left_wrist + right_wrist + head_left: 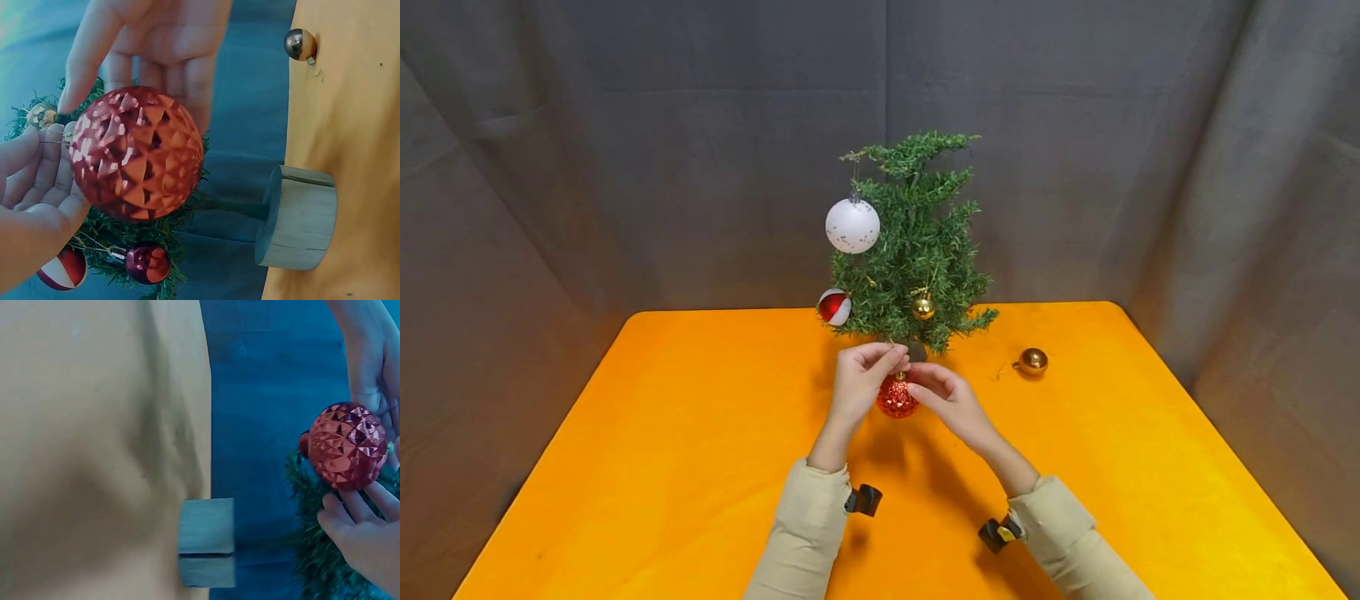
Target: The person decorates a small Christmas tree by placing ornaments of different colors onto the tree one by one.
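A small green tree [917, 250] on a round wooden base [300, 219] stands at the back middle of the orange table [700, 433]. Just in front of its lowest branches hangs a red faceted ball [897, 397]. My left hand [891, 357] pinches the thin hanger at the ball's top, seen close in the left wrist view [53, 140]. My right hand [917, 382] lies against the ball with fairly straight fingers [340, 506]. The red faceted ball [137, 153] fills the left wrist view and, in the right wrist view, the ball [347, 447] sits at the right.
On the tree hang a white ball [852, 225], a red-and-white ball [834, 307], a gold ball [922, 307] and a dark red ball [147, 262]. A loose gold ball [1032, 362] lies on the table right of the tree. Grey curtains close off the back and sides.
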Demonstrator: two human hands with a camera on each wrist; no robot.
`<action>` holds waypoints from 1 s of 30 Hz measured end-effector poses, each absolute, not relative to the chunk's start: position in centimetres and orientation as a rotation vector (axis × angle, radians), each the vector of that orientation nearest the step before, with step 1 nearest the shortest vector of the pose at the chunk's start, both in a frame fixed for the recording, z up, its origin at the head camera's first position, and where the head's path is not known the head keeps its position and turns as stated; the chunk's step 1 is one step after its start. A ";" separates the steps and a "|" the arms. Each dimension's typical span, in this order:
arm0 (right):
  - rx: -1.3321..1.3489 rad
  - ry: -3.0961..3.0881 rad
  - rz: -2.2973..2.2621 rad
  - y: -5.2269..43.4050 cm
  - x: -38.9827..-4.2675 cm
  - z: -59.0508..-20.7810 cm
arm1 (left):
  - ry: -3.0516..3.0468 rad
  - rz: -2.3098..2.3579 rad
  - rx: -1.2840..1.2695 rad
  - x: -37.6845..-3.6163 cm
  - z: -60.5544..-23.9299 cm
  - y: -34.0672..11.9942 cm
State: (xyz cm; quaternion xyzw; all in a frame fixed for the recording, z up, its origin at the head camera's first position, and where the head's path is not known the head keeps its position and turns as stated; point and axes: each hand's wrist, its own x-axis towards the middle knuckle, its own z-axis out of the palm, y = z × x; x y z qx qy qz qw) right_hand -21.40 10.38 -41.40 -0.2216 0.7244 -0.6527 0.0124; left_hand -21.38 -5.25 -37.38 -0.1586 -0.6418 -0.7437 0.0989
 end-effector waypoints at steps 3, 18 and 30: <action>-0.808 2.341 -2.092 9.6 -21.2 -40.5 | -1.929 -2.137 -0.496 -20.7 -36.4 -5.2; -0.809 2.453 -2.372 7.5 -20.8 -38.0 | -2.018 -1.990 -0.467 -20.1 -35.2 -5.2; -0.959 2.996 -2.121 6.5 -20.6 -37.3 | -2.009 -1.945 -0.407 -20.2 -35.3 -5.3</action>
